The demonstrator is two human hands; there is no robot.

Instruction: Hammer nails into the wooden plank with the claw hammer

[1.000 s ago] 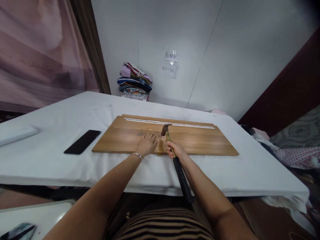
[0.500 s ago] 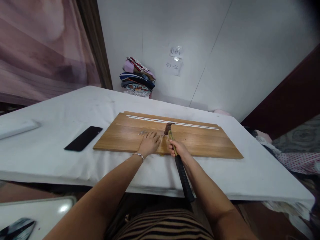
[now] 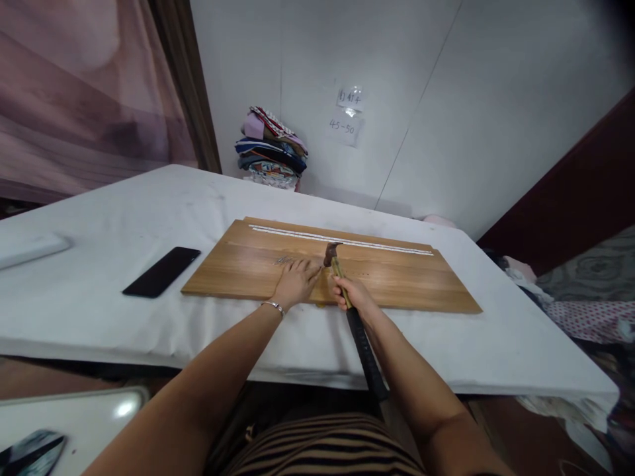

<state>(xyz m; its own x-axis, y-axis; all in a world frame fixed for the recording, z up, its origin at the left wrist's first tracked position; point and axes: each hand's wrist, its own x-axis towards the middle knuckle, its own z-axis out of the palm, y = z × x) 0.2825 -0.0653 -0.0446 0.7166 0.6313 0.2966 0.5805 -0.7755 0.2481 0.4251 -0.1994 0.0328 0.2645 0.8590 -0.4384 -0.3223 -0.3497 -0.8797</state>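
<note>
A brown wooden board (image 3: 411, 284) lies flat on the white-covered table. My right hand (image 3: 351, 293) is closed around the hammer (image 3: 364, 350), gripping the yellowish shaft just below the head; the black grip points back toward my body. The hammer's head is low over the board, right beside the fingertips of my left hand (image 3: 296, 283). That hand lies on the board with thumb and forefinger pinched on a nail, which is tiny and mostly hidden. Just beyond its fingers is a small heap of loose nails (image 3: 282, 260). A row of small dark dots marks the board right of the hammer.
Two white strips (image 3: 342, 239) run along the board's far side. A black phone (image 3: 161, 272) lies left of the board on the white cloth (image 3: 99, 317). Folded clothes (image 3: 272, 149) are stacked against the wall, and paper notes (image 3: 346, 127) are stuck on it.
The hammer head has shifted very slightly left toward my left fingertips. Both hands keep their holds, and the view has tilted a little.
</note>
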